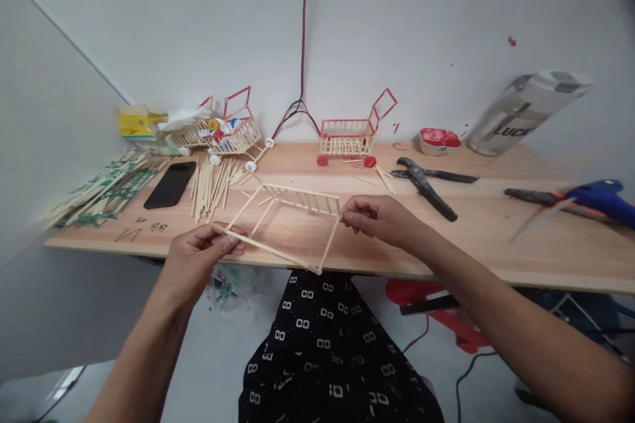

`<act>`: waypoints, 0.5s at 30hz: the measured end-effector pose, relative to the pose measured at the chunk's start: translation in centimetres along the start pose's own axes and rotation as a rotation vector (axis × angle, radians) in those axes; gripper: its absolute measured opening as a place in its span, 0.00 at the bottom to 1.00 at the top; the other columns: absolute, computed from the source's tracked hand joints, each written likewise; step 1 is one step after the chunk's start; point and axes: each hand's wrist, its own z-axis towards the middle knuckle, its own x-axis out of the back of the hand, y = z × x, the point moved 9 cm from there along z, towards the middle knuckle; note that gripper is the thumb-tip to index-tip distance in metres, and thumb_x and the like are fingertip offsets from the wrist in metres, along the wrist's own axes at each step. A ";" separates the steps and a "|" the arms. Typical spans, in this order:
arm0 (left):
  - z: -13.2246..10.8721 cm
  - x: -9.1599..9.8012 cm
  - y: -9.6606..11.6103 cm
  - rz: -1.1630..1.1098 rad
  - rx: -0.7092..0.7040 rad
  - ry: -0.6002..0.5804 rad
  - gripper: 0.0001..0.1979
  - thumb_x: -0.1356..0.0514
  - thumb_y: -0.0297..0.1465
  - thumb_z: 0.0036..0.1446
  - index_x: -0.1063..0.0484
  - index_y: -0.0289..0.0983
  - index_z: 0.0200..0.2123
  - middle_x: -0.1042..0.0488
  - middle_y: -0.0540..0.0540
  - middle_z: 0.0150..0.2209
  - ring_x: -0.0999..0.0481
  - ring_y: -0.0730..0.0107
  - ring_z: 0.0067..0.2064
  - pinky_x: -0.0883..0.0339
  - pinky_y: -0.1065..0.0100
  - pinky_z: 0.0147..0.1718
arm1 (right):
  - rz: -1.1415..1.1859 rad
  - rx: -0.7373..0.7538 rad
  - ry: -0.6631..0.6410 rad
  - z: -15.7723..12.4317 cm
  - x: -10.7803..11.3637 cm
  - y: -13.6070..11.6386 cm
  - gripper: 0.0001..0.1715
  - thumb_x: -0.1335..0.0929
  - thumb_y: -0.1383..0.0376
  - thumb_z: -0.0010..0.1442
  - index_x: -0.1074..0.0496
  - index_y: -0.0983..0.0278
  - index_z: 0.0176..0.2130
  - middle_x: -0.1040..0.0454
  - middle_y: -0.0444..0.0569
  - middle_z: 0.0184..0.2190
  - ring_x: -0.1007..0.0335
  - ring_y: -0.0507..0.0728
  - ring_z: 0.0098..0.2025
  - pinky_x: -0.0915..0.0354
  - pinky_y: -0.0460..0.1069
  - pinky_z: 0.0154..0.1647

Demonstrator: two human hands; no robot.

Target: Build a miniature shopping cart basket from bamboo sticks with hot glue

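I hold a bare wooden stick frame above the front edge of the wooden table. It is a rectangle of thin sticks with a ladder-like side of short rungs along its far edge. My left hand pinches the frame's near left corner. My right hand pinches the right end of the runged side. Both hands have their fingers closed on the sticks.
Loose sticks and a black phone lie at the left, beside packs of chopsticks. Stick carts with red trim stand at the back. Black pliers, a red paint pot, a bottle and a blue glue gun lie right.
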 end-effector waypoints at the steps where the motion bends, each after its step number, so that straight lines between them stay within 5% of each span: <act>1: -0.1 -0.4 -0.1 0.000 0.005 -0.004 0.16 0.28 0.39 0.38 0.22 0.34 0.27 0.21 0.45 0.26 0.23 0.68 0.28 0.28 0.70 0.30 | -0.024 0.022 0.016 0.1 0.3 0.0 0.09 0.35 0.63 0.60 0.30 0.64 0.30 0.30 0.43 0.23 0.36 0.48 0.24 0.41 0.44 0.26; 15: -1.1 -4.5 -1.6 -0.094 0.065 -0.033 0.12 0.29 0.38 0.44 0.25 0.35 0.25 0.21 0.46 0.24 0.21 0.67 0.27 0.27 0.69 0.31 | -0.204 0.127 0.229 2.3 3.0 1.1 0.11 0.39 0.63 0.60 0.32 0.63 0.28 0.31 0.43 0.24 0.38 0.51 0.27 0.43 0.47 0.31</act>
